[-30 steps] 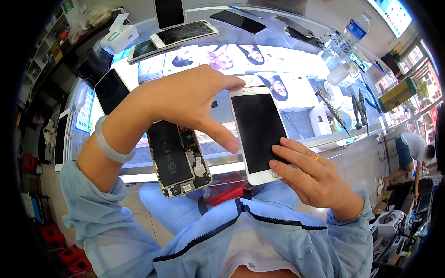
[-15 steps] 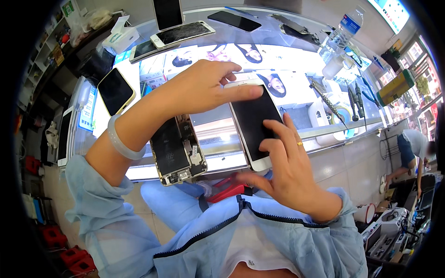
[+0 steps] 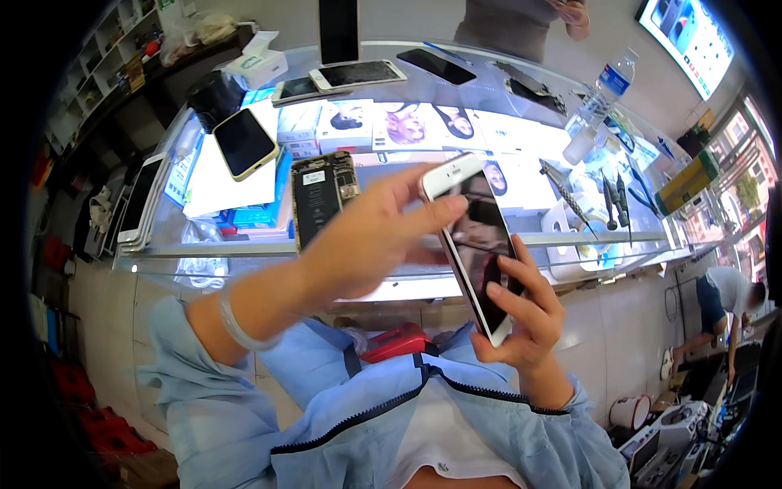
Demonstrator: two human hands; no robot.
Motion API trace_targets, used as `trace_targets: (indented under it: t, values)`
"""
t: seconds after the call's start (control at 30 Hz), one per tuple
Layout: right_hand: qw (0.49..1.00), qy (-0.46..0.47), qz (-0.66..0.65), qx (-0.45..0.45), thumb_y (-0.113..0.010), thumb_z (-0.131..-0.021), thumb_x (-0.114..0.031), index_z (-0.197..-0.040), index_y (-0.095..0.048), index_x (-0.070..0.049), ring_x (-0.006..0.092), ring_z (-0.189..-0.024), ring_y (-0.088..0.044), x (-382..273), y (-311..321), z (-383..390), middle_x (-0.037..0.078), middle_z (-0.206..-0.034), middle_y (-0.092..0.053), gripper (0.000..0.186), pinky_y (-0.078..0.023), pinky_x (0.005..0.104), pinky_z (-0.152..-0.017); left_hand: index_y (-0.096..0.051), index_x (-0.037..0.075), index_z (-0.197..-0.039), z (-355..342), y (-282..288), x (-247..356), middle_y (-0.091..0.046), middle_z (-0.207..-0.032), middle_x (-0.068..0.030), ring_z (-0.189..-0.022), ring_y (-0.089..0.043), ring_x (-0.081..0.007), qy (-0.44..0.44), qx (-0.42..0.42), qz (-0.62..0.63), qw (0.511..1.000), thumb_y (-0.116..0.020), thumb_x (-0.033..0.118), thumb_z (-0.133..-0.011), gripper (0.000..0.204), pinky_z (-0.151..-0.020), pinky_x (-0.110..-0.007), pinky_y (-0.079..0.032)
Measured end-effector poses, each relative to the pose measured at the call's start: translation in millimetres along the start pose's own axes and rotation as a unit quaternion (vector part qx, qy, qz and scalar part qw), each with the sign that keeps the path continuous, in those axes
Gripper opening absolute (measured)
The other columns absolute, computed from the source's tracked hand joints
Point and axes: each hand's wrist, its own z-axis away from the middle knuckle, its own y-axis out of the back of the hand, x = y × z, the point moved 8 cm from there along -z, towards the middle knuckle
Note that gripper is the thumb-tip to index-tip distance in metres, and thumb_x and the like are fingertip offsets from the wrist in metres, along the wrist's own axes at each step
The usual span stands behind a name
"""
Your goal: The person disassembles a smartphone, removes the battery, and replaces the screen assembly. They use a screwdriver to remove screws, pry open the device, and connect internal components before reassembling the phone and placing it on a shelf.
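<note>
In the head view, the white phone (image 3: 481, 244) is between my hands. I think it's light, stiff and slippery, and its glass could crack, so its edges are best to hold. My right hand (image 3: 528, 318) curls around the low end. My left hand (image 3: 366, 232) has its thumb on the glass up top; it's too blurry to tell if it pinches.

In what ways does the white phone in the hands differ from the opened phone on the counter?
The white phone has a dark screen; the opened phone shows its black battery. The white phone is held up in the right hand, left hand near its top; the opened phone lies on the counter. Both look rectangular.
</note>
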Motion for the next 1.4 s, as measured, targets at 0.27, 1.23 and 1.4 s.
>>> trace_targets:
  t: [0.27,1.23,1.4]
  values:
    - [0.995,0.048,-0.082,-0.006,-0.079,-0.053,-0.023,-0.096,-0.067,-0.012,0.0522,-0.115,-0.044,-16.4,-6.2,24.1,0.018,-0.114,-0.056,0.046,-0.039,0.0533,-0.095,0.001,0.018,-0.145,26.0,-31.5,-36.3,-0.032,-0.138,-0.0209,-0.127,-0.036,-0.0240,-0.253,0.006,0.045,0.966,-0.039,0.066,-0.082,0.089,-0.103,-0.038,-0.034]
    - [0.985,0.003,0.004,-0.171,-0.079,-0.059,-0.044,-0.106,-0.065,-0.015,0.0473,-0.126,-0.033,-18.6,-42.6,30.7,0.011,-0.123,-0.055,0.057,-0.021,0.0539,-0.106,-0.001,0.022,-0.144,35.4,-8.2,-65.0,-0.039,-0.131,-0.0241,-0.118,-0.047,-0.0343,-0.264,0.038,0.189,0.945,-0.058,0.055,-0.080,0.092,-0.098,-0.046,-0.041]
    - [0.968,-0.006,0.041,-0.249,-0.073,-0.061,-0.051,-0.114,-0.062,-0.013,0.0449,-0.132,-0.022,-17.1,-50.2,34.0,0.015,-0.132,-0.046,0.066,-0.016,0.0522,-0.108,-0.006,0.016,-0.145,36.9,-6.7,-63.3,-0.038,-0.133,-0.0201,-0.119,-0.046,-0.0264,-0.247,-0.015,0.300,0.921,-0.044,0.011,-0.091,0.066,-0.099,-0.039,-0.039]
